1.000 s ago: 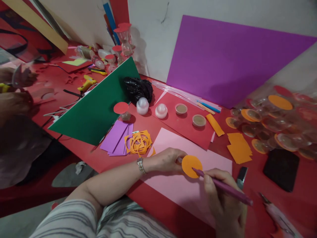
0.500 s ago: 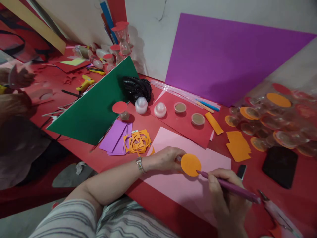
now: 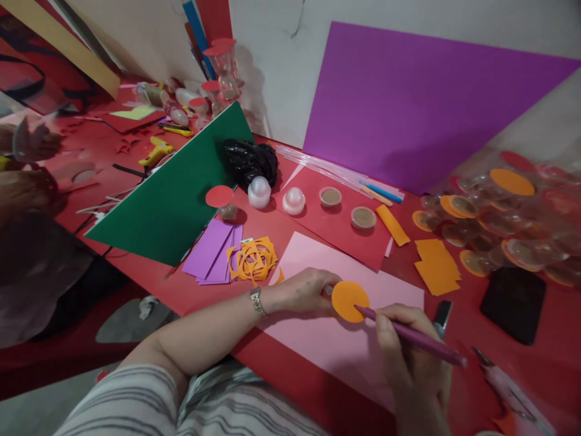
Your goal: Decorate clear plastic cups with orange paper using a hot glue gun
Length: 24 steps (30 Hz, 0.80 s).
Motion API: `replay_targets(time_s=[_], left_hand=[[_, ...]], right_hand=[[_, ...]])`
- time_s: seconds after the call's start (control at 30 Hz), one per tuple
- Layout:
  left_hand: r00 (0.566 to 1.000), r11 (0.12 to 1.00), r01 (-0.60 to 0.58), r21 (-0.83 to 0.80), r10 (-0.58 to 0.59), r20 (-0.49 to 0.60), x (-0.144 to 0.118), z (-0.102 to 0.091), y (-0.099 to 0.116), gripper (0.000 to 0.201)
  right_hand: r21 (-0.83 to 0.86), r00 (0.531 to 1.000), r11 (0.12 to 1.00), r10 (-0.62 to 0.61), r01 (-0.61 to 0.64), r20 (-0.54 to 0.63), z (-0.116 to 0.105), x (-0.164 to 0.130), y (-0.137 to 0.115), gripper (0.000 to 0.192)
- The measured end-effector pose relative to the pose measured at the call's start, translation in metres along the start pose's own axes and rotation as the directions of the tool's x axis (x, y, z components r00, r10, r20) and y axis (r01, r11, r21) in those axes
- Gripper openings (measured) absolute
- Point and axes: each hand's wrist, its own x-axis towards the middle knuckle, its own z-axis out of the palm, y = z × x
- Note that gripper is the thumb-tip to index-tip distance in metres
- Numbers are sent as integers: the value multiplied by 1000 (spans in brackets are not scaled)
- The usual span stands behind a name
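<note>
My left hand (image 3: 313, 290) is closed round a piece topped by a round orange disc (image 3: 347, 301), over the pink sheet (image 3: 313, 336). A bit of clear plastic shows under the disc by my fingers; the rest of it is hidden. My right hand (image 3: 411, 351) grips a maroon pen (image 3: 422, 340). The pen's tip meets the face of the disc near its middle.
Orange scraps (image 3: 254, 260) and purple paper strips (image 3: 211, 251) lie left of the pink sheet. At right are orange squares (image 3: 438, 269), a black phone-like slab (image 3: 512, 306), scissors (image 3: 508, 387) and stacked plastic hourglass shapes (image 3: 494, 224). A green board (image 3: 177, 188) divides off another person's hands (image 3: 27, 188).
The pen tip has moved left, from the disc's right lower edge toward its middle, and my right hand has shifted slightly left with it. My left hand stays nearly still.
</note>
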Motion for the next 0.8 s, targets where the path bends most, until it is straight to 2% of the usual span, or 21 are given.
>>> replay_targets(time_s=[0.07, 0.13, 0.4, 0.47, 0.63, 0.73, 0.8], left_hand=[[1000, 1000, -9, 7, 9, -2, 0, 0, 1, 26], [1000, 1000, -9, -4, 9, 2, 0, 0, 1, 27], [1000, 1000, 2, -27, -2, -12, 0, 1, 0, 31], [1000, 1000, -10, -19, 9, -8, 0, 1, 1, 29], [999, 999, -52, 16, 52, -8, -1, -1, 2, 26], [999, 998, -38, 57, 39, -14, 0, -1, 0, 26], [997, 994, -77, 81, 78, -1, 0, -2, -2, 28]], right_hand=[[-18, 997, 997, 67, -68, -43, 1, -1, -4, 15], [-30, 995, 996, 85, -87, -54, 1, -1, -6, 16], [-20, 998, 998, 59, -60, -36, 0, -3, -6, 20], [18, 996, 999, 29, -27, -87, 0, -2, 0, 18], [123, 973, 982, -120, 145, -197, -2, -3, 29, 17], [171, 977, 984, -10, 48, -213, -4, -7, 36, 18], [223, 976, 974, 91, -46, -197, -3, -10, 36, 19]])
